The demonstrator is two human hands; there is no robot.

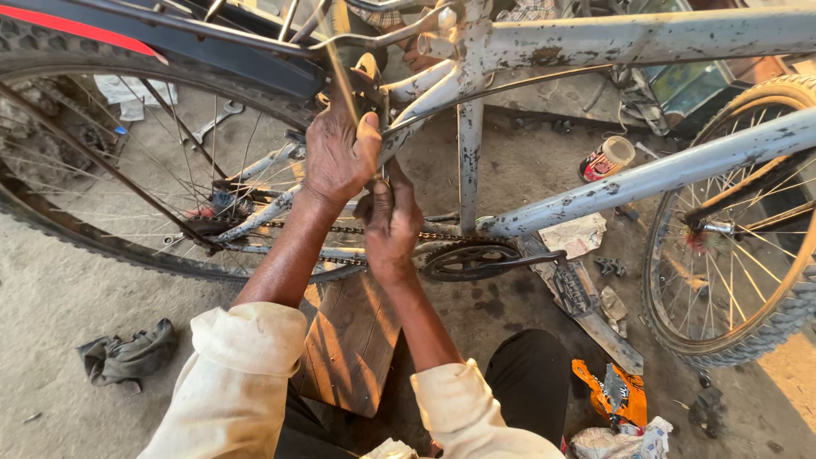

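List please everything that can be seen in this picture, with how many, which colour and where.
bicycle frame: one, pale grey with chipped paint, across the top and middle
rear wheel: one, black tyre, left
front wheel: one, tan-edged tyre, right
chain: one, dark, between rear hub and chainring
crank and pedal: one, black, centre
wooden board: one, brown, on the ground under the arms
rag: one, grey, lower left
small tin: one, red and white, behind the frame
spanner: one, silver, on the ground behind the spokes
orange wrapper: one, bottom right
left hand: grip on the frame by the rear stays
right hand: just below it
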